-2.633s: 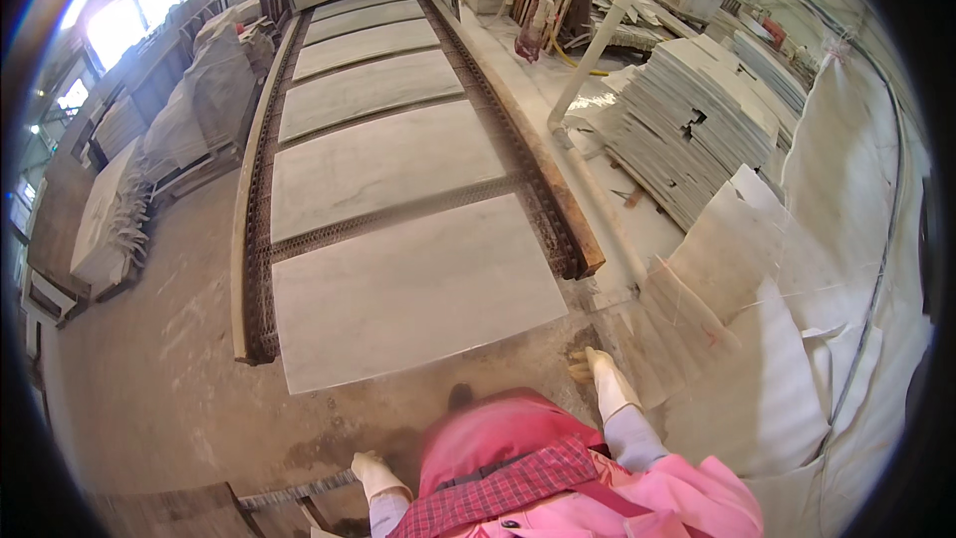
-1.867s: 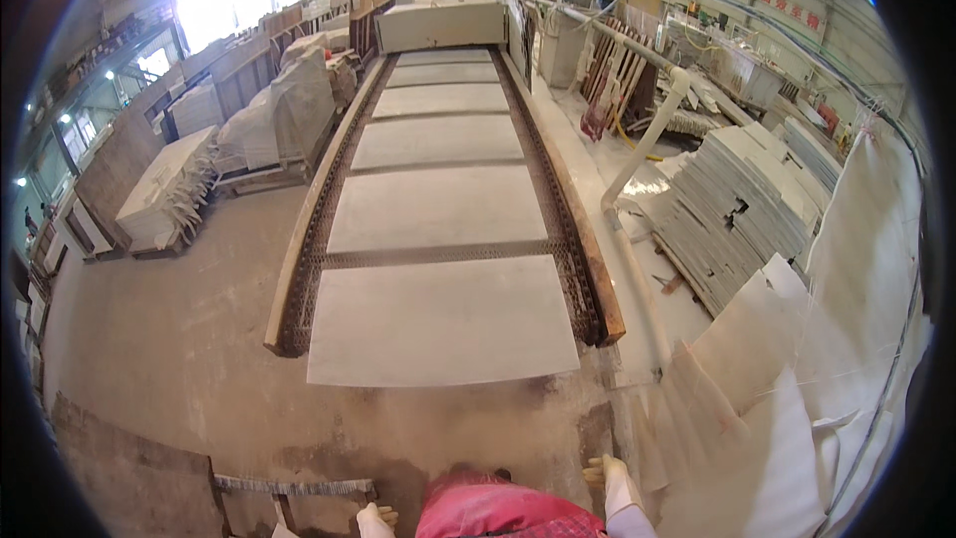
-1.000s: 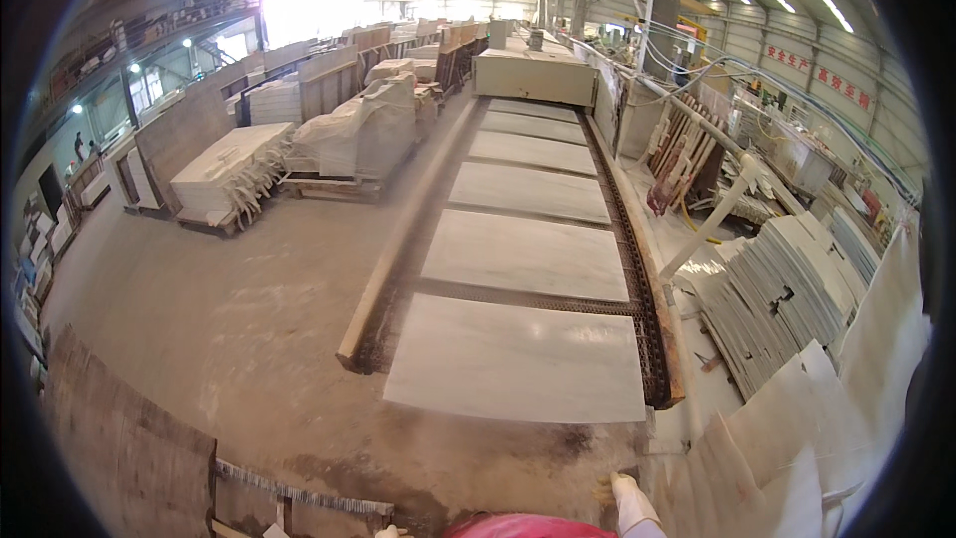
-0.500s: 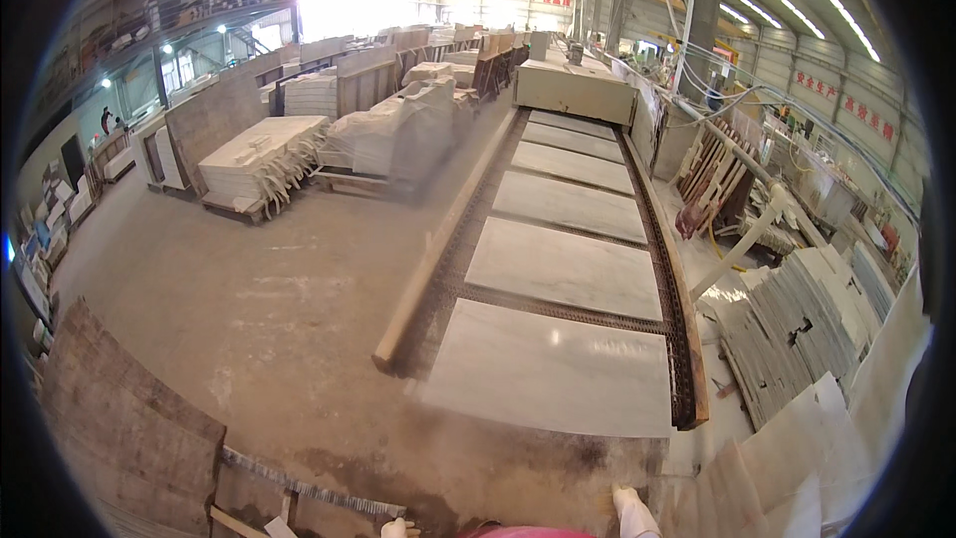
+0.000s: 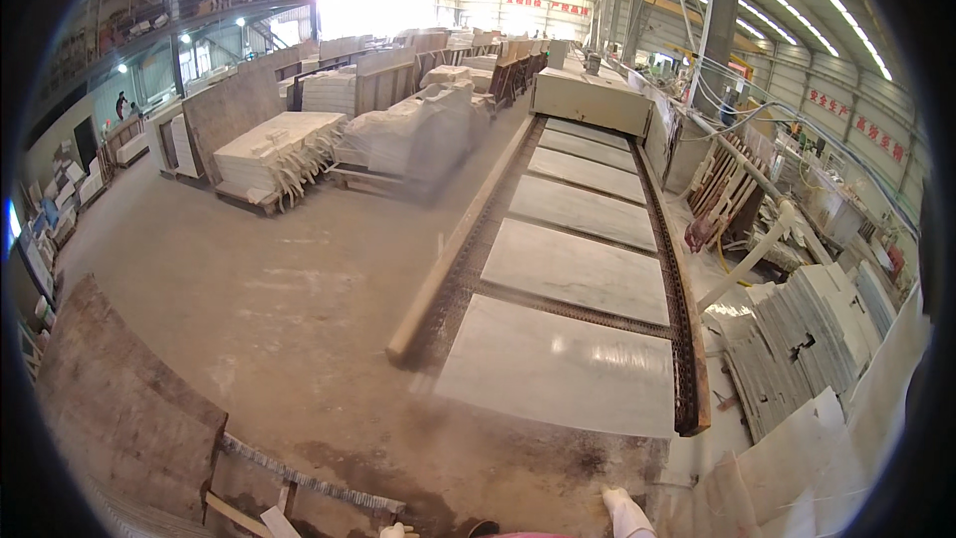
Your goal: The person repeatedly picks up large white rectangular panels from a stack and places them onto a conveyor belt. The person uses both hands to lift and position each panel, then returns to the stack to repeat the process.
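Note:
My left hand (image 5: 398, 531) is only partly in view at the lower edge, beside the end of a ridged strip (image 5: 309, 481); its fingers are mostly cut off. Farther right, my right hand (image 5: 617, 501) looks pale, perhaps gloved, and reaches in below the front end of a roller conveyor. Its fingers are too small to read. Nearest to it lies a large pale stone slab (image 5: 558, 364), flat on the conveyor (image 5: 684, 379) and apart from the hand. Several similar slabs (image 5: 578, 267) lie in a row behind it, leading to a box-shaped machine (image 5: 590, 103).
A wooden rail (image 5: 458, 244) edges the conveyor's left side. Stacked stone slabs (image 5: 807, 339) stand at the right, near a slanting pipe (image 5: 747, 259). A brown board (image 5: 129, 408) leans at lower left. On the floor farther back sits a pallet of pale slabs (image 5: 279, 144).
The whole view has turned slightly left, so the scene sits farther right. Both hands stay near the lower edge; the slabs show no clear movement along the conveyor.

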### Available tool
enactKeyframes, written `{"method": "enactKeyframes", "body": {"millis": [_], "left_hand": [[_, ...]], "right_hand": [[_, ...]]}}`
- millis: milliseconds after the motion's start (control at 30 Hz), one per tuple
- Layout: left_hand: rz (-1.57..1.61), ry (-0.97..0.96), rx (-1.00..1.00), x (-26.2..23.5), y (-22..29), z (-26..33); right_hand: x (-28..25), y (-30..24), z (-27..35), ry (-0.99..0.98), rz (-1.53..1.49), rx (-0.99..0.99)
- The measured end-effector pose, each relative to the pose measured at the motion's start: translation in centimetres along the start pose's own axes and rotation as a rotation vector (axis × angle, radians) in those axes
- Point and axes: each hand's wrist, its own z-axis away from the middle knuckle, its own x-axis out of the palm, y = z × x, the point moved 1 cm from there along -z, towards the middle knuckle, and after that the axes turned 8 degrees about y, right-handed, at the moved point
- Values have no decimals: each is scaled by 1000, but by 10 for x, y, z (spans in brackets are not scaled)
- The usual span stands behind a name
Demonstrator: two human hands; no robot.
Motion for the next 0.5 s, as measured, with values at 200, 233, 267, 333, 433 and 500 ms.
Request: {"method": "enactKeyframes", "body": {"millis": [200, 233, 267, 333, 433, 500], "left_hand": [[73, 22, -32, -14, -26, 11], [72, 36, -43, -16, -30, 12], [63, 34, -51, -16, -33, 13], [39, 41, -71, -15, -36, 19], [-19, 50, -100, -10, -36, 42], [-58, 55, -122, -9, -36, 69]], "right_hand": [[-19, -36, 31, -361, -360, 73], [-22, -32, 34, -346, -332, 12], [-23, -24, 35, -323, -340, 58], [-22, 4, 31, -371, -439, 99], [-17, 65, 23, -287, -473, 167], [-22, 112, 21, -358, -448, 146]]}}
